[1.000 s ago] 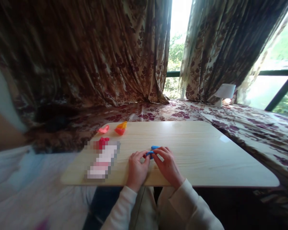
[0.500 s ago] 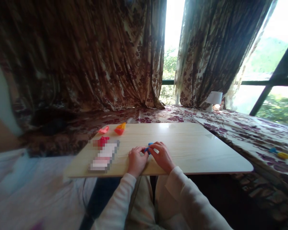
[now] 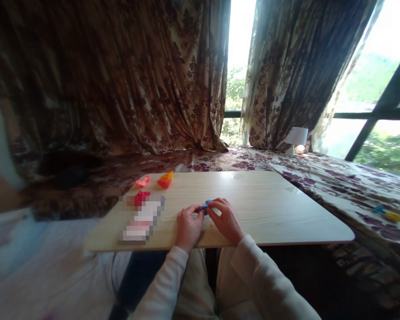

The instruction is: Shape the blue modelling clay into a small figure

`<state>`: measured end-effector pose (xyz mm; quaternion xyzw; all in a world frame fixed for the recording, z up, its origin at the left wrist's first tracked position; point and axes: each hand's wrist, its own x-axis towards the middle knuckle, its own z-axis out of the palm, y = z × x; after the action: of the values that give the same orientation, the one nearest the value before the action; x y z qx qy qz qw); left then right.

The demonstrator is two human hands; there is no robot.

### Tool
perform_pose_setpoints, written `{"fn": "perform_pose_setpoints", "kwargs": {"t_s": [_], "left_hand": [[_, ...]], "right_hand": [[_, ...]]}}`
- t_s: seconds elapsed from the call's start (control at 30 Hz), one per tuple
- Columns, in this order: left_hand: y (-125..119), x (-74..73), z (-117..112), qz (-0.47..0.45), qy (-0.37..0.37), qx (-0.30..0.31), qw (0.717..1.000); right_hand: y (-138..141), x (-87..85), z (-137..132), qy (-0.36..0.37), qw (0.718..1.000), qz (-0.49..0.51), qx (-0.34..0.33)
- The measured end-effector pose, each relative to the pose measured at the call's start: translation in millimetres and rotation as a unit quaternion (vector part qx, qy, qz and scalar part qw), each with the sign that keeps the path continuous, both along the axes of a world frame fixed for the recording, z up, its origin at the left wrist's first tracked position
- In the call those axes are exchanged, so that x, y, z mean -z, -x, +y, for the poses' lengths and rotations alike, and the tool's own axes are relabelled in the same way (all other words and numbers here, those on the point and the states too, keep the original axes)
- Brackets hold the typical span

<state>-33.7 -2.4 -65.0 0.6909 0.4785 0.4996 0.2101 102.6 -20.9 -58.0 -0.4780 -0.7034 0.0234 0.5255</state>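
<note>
Over the near middle of the light wooden table (image 3: 280, 209), my two hands meet at a small, bent blue strip (image 3: 204, 207), whose kind I cannot make out. My left hand (image 3: 189, 226) pinches its left end between thumb and fingers. From the other side, my right hand (image 3: 227, 221) grips the strip with thumb and fingertips. Part of the blue piece shows between the hands and just above the right fingertips; the rest is hidden by my fingers.
On the table's left lie a pixelated flat object (image 3: 143, 220), a crumpled red piece (image 3: 142, 198), a pink piece (image 3: 142, 181) and an orange-yellow piece (image 3: 165, 179). Blue and yellow pieces (image 3: 392, 217) rest on the floral cover at right. A small lamp (image 3: 296, 135) stands by the curtains.
The blue strip now shows longer and more stretched between my fingertips. My left fingers have risen slightly. The view has shifted a little.
</note>
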Motion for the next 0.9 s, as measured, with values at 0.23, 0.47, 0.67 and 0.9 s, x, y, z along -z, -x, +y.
{"fn": "perform_pose_setpoints", "kwargs": {"t_s": [0.23,0.47,0.67,0.9], "left_hand": [[0.6,-2.4,-1.8,0.026,-0.022,-0.015,0.999],[0.4,-6.4,-3.3,0.023,-0.022,-0.013,0.999],[0.7,-4.2,-2.5,-0.024,0.007,-0.024,0.999],[1.1,-1.6,-0.7,-0.019,-0.007,-0.008,1.0]], "right_hand": [[-0.6,-0.8,-1.8,0.001,1.0,-0.008,0.001],[0.6,-3.7,-4.3,0.003,1.0,-0.004,0.001],[0.6,-4.9,-4.4,0.004,1.0,0.017,-0.008],[0.9,-2.0,-3.2,0.014,1.0,-0.015,0.0]]}}
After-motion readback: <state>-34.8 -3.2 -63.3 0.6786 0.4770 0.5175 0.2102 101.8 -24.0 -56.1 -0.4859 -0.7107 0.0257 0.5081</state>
